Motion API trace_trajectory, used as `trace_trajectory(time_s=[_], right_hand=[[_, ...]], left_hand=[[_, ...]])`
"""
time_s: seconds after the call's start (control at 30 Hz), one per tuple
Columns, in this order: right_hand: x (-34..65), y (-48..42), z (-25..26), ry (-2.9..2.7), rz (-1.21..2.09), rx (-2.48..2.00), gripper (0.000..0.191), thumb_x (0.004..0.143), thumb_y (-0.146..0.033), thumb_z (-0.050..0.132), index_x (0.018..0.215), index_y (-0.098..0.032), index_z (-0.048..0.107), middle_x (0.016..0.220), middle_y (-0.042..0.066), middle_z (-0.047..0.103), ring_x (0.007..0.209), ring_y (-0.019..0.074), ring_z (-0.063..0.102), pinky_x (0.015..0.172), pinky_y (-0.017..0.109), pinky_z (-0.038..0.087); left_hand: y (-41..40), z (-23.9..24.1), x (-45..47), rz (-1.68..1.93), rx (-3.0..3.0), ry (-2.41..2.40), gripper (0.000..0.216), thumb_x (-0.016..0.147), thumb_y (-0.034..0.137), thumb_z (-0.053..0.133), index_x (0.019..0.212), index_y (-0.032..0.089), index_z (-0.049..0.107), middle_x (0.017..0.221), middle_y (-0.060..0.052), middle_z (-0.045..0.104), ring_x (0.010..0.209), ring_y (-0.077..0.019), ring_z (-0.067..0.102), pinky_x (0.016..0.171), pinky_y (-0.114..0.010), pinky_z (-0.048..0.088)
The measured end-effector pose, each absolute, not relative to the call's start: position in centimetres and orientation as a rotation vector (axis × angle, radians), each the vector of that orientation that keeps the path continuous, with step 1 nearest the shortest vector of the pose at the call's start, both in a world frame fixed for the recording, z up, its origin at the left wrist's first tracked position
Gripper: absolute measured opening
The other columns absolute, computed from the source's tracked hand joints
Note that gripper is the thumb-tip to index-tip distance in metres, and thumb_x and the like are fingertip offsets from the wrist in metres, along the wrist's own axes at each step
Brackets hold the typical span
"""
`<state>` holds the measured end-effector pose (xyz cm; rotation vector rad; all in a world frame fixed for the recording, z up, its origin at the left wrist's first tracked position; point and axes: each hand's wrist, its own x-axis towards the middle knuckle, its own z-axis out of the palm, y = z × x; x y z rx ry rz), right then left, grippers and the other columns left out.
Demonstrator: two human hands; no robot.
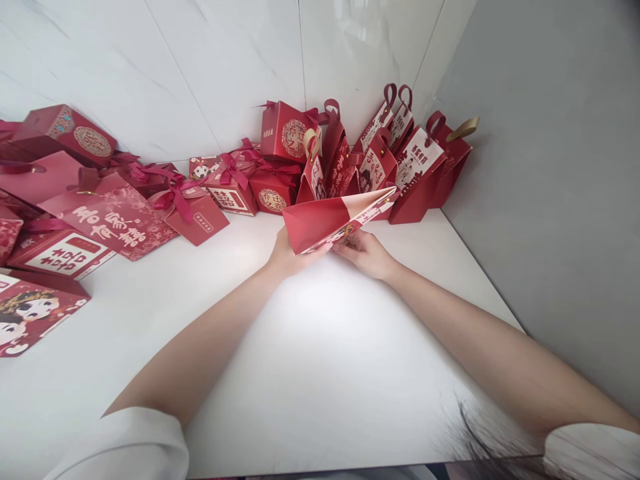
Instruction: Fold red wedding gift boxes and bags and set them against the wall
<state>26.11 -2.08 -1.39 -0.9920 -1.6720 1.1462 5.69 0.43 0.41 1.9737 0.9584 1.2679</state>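
Both my hands hold a red folded paper gift box (327, 219), partly opened, just above the white table (320, 347). My left hand (289, 255) grips its near left end, fingers wrapped under it. My right hand (364, 252) pinches its lower edge at the right, fingers closed on the card. The box's white printed flap points right, toward the standing bags.
Several red handled gift bags (415, 170) stand against the back wall. Ribboned red boxes (240, 183) cluster at the back centre. More flat and assembled red boxes (107, 217) pile at the left. A grey wall (550, 200) borders the table's right edge.
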Motion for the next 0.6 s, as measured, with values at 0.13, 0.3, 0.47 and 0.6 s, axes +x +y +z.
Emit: trace_trajectory(time_s=[0.13, 0.3, 0.47, 0.6], right_hand=[[26.1, -2.08, -1.35, -1.675, 1.137, -0.996, 0.031, 0.09, -0.043, 0.065, 0.106, -0.017, 0.067, 0.1, 0.009, 0.075, 0.095, 0.0262, 0.071, 0.091, 0.043, 0.056], [26.12, -2.1, -1.31, -1.681, 1.122, -1.013, 0.029, 0.09, -0.043, 0.065, 0.104, -0.018, 0.067, 0.1, 0.009, 0.075, 0.096, 0.0268, 0.071, 0.093, 0.044, 0.056], [26.16, -2.18, -1.21, -1.699, 1.099, -1.021, 0.03, 0.09, -0.043, 0.066, 0.107, -0.019, 0.067, 0.104, 0.008, 0.076, 0.1, 0.0273, 0.071, 0.095, 0.045, 0.056], [26.19, -2.31, -1.01, -1.717, 1.076, -1.05, 0.031, 0.09, -0.042, 0.065, 0.109, -0.018, 0.068, 0.104, 0.009, 0.076, 0.099, 0.0272, 0.071, 0.093, 0.044, 0.056]], left_hand=[[0.5, 0.2, 5.59, 1.263, 1.985, 0.959, 0.034, 0.069, 0.038, 0.082, 0.093, 0.017, 0.069, 0.094, -0.008, 0.077, 0.091, -0.0253, 0.076, 0.084, -0.038, 0.065], [0.7, -0.27, 5.45, 1.248, 1.983, 0.982, 0.036, 0.071, 0.04, 0.082, 0.096, 0.018, 0.07, 0.1, -0.008, 0.078, 0.093, -0.0257, 0.075, 0.087, -0.04, 0.064], [0.6, 0.29, 5.5, 1.157, 1.91, 1.007, 0.042, 0.071, 0.044, 0.082, 0.103, 0.018, 0.072, 0.106, -0.01, 0.078, 0.103, -0.0296, 0.075, 0.094, -0.045, 0.062], [0.58, 0.46, 5.53, 1.161, 1.887, 1.003, 0.045, 0.07, 0.043, 0.083, 0.104, 0.017, 0.072, 0.109, -0.011, 0.078, 0.107, -0.0306, 0.074, 0.098, -0.045, 0.061]])
